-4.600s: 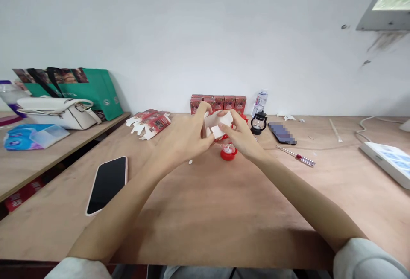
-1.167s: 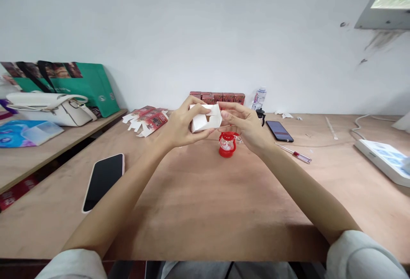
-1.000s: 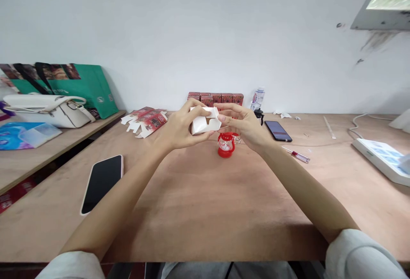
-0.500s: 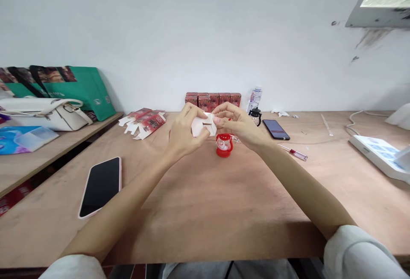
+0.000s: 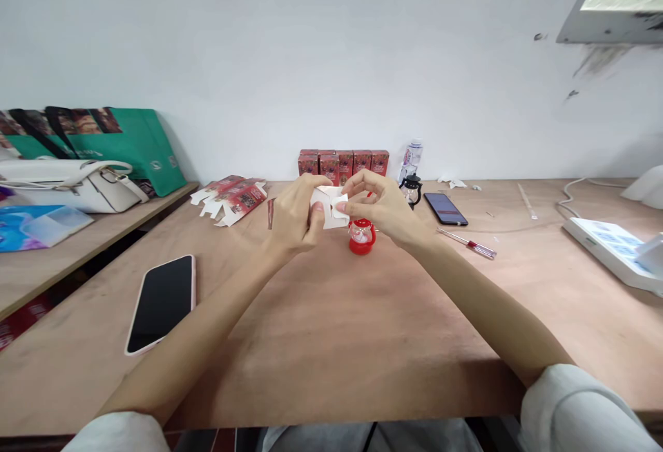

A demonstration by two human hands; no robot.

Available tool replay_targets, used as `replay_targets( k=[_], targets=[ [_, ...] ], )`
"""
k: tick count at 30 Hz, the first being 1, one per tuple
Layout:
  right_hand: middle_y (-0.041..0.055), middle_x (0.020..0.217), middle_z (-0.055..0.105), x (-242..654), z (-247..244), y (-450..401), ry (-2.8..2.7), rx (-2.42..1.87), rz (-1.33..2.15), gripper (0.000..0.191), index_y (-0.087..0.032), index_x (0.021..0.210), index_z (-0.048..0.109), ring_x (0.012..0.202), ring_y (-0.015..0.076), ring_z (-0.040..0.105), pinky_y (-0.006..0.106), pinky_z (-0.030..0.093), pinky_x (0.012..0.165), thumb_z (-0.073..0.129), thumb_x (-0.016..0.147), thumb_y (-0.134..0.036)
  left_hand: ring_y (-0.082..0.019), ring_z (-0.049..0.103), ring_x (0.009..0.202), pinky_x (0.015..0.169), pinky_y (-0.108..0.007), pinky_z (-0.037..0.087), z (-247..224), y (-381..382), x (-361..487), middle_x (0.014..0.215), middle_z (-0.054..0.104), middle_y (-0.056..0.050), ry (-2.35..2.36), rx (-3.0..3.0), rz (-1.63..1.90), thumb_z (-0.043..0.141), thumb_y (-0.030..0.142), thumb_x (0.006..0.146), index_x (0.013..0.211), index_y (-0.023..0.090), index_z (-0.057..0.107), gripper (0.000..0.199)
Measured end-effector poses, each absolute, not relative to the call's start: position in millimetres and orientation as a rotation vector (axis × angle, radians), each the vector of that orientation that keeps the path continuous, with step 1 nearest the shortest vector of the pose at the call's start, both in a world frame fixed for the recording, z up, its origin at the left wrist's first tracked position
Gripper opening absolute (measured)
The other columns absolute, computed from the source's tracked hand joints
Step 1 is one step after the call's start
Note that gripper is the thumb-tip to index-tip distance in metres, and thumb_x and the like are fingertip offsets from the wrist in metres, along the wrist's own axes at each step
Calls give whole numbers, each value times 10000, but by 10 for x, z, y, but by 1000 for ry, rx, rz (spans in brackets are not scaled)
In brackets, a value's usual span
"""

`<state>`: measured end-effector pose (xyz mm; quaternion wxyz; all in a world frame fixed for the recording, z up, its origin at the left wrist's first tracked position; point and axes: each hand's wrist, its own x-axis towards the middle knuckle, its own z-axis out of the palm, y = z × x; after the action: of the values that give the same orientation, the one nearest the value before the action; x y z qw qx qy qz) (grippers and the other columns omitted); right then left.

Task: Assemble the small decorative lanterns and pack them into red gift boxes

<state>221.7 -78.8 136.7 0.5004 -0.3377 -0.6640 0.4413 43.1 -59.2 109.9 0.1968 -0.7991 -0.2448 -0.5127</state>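
Note:
A small carton [image 5: 329, 211], its white flaps facing me, is held up over the middle of the table. My left hand [image 5: 299, 213] wraps round its left side, with the thumb on the near face. At the right edge, my right hand [image 5: 380, 206] pinches a white flap between thumb and fingers. Just below the right hand, a small clear pot with red base and handle [image 5: 361, 238] stands on the table [image 5: 331, 327]. A similar pot with black lid and handle [image 5: 411, 189] stands behind the right hand.
Red boxes [image 5: 344, 163] line the wall, with flattened cartons [image 5: 235, 198] left of them. Phones lie at left [image 5: 163, 303] and right [image 5: 446, 209]. A screwdriver [image 5: 469, 243] and a white device [image 5: 611, 248] lie at right; bags [image 5: 77, 179] at far left.
The carton has turned, showing more of its white end and flap. My left thumb has moved up on it, and my right fingers have shifted slightly down and left.

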Motion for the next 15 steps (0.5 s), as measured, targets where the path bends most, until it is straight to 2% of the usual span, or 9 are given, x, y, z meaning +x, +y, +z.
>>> replay_targets(
  k=[9,15],
  targets=[
    [-65,633,541,2143,1296,-792,-1617,-879,960,295,-195,773,539,500,67,492,223,386,489,766,628,-315,-204,589,778,704,-335,466,1063,-576,445,905,637,-83,-645,-2147,-1334,349,180,838,1080,171,505,288],
    [-33,702,605,2133,1203,-753,-1662,-938,780,238,-205,802,558,574,105,578,238,431,521,724,678,-322,-204,571,753,688,-329,453,1047,-556,472,874,629,-78,-569,-2102,-1343,359,181,843,1061,172,501,261]
  ],
)
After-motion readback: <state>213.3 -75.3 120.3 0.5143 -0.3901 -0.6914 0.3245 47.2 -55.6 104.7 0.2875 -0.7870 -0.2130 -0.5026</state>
